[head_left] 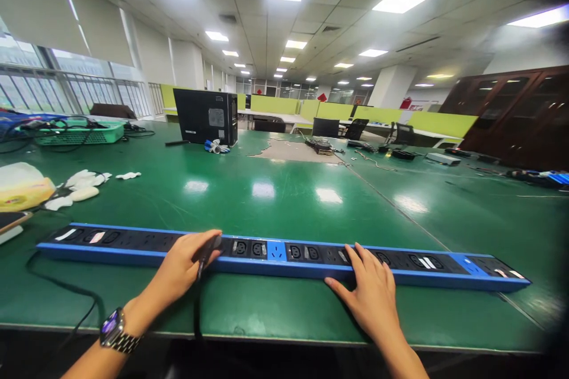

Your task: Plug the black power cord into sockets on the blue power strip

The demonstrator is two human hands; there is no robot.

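A long blue power strip [276, 250] with black socket panels lies across the front of the green table. My left hand [186, 260], with a watch on the wrist, is closed on a black power cord plug [210, 253] just above the strip's sockets, left of its middle. From that plug a black cord hangs down over the table's front edge. The plug's contact end is hidden, so I cannot tell if it sits in a socket. My right hand [373, 290] grips the strip right of its middle, fingers on top and thumb against the front side.
Another black cable [66, 281] runs from the strip's left end. White scraps [84, 186] and a yellow-white bag [22, 186] lie at left. Farther back are a green basket [84, 132] of cables, a black computer case [207, 116] and blue-white gloves [217, 146].
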